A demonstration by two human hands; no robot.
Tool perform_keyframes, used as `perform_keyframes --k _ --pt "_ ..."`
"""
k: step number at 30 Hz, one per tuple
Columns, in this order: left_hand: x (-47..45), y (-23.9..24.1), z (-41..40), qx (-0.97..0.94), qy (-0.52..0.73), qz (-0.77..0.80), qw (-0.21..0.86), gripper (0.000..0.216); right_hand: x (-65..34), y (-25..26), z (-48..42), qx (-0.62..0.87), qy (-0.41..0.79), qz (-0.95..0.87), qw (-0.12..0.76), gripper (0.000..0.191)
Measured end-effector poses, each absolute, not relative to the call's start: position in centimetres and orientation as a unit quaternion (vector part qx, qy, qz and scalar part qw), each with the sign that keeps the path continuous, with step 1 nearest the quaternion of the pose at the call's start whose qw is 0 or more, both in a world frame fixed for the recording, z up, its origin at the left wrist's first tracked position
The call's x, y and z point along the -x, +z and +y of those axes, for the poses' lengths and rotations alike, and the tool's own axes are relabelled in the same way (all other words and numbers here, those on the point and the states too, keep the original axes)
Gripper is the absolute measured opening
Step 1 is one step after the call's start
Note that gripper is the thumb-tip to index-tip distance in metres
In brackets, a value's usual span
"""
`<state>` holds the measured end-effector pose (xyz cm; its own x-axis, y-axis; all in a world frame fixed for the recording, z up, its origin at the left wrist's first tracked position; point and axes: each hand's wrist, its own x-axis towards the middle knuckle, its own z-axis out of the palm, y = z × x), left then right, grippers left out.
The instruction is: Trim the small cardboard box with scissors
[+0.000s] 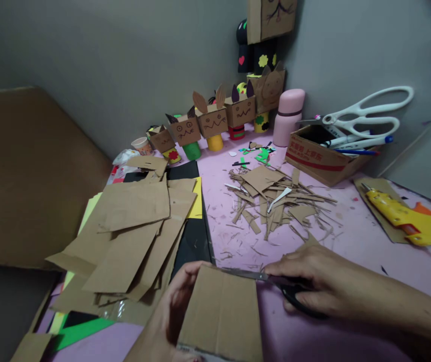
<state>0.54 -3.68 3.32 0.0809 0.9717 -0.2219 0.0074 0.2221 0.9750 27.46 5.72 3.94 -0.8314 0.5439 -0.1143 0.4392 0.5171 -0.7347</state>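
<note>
My left hand [178,306] grips a small cardboard box [221,311] from its left side, close to the front of the table. Black-handled scissors [296,294] are in my right hand [309,276], its fingers wrapped round the handles. Their blades lie along the far top edge of the box, pointing left; whether they are parted is hard to tell. Beyond both hands lies a pile of cardboard scraps [276,193] with thin trimmings around it. Left of the box, flat cardboard pieces [136,206] are stacked over coloured sheets.
Cardboard animal figures [211,120] on coloured cups line the wall, beside a pink bottle [289,118]. An open carton [313,156] holds pens and white scissors [369,110]. At right a yellow glue gun [407,213] rests on cardboard. A large cardboard panel [30,181] stands at left.
</note>
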Motion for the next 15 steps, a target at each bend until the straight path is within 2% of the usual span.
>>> perform_keyframes --k 15 --pt "-1.6 4.4 -2.6 -0.477 0.436 0.444 0.621 0.066 -27.3 3.9 5.9 0.267 0.421 -0.862 0.092 0.029"
